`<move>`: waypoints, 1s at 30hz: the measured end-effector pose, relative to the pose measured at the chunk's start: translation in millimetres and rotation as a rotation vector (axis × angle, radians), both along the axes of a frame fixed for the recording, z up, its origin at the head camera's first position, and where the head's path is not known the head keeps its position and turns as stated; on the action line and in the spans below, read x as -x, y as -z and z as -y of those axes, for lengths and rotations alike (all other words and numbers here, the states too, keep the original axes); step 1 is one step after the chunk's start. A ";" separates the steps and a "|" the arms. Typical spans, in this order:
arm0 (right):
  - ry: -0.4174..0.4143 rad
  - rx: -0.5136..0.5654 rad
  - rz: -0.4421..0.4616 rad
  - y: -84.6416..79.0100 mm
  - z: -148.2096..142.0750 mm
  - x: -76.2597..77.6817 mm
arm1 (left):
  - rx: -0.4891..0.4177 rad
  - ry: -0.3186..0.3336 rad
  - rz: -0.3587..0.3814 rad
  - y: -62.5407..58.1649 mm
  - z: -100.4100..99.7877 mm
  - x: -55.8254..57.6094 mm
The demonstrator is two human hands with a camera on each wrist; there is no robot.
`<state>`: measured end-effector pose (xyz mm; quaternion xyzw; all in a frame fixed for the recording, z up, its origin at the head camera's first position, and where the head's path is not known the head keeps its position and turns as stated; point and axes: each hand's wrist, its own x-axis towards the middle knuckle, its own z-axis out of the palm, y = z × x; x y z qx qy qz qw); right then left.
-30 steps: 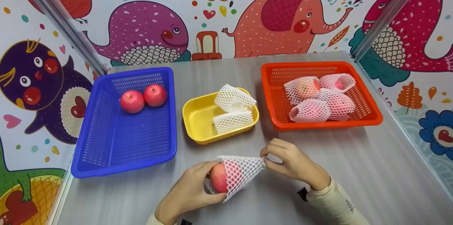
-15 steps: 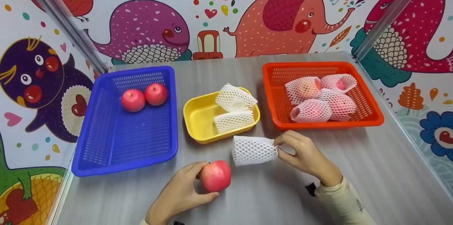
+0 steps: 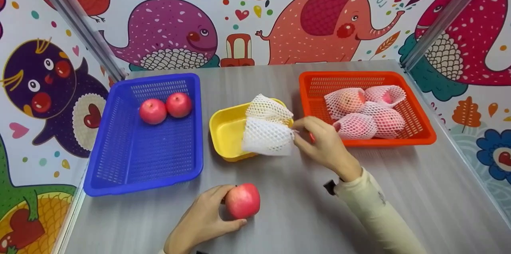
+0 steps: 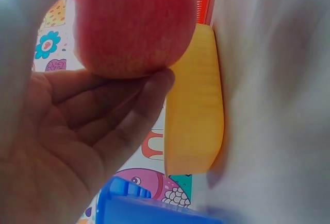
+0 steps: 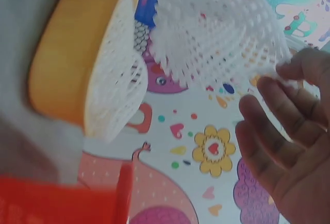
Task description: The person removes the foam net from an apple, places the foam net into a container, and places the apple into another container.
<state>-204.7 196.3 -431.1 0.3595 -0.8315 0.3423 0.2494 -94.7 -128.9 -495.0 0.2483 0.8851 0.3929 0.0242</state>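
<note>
In the head view my left hand (image 3: 205, 216) holds a bare red apple (image 3: 243, 201) low over the table, thumb and fingers around its sides; the left wrist view shows the same apple (image 4: 134, 26) close up. My right hand (image 3: 325, 144) pinches one end of a white foam net sleeve (image 3: 266, 138) above the right part of the yellow basin (image 3: 221, 136). Beneath and behind it another foam net (image 3: 269, 109) lies in the basin. The right wrist view shows the pinched net (image 5: 221, 33) hanging from thumb and fingertip, the other fingers (image 5: 263, 131) loosely spread.
A blue basket (image 3: 147, 158) at left holds two bare apples (image 3: 165, 108). At right, a red basket (image 3: 367, 142) contains several net-wrapped apples (image 3: 355, 126). Printed panels (image 3: 255, 14) stand behind and at both sides of the grey table (image 3: 295, 222).
The right hand has pulled the foam net off the apple and carried it up and away to over the yellow basin. The left hand keeps the apple, now bare, near the same spot.
</note>
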 end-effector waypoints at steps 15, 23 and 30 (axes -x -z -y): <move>0.192 -0.126 0.161 15.0 74.3 71.9 | 0.017 -0.004 0.029 2.5 1.7 -1.5; 0.173 -0.255 0.326 24.0 82.4 74.6 | 0.042 -0.012 0.079 -0.1 3.9 -1.2; 0.154 -0.215 0.242 28.2 68.9 63.7 | 0.030 -0.024 0.016 4.0 6.6 -3.8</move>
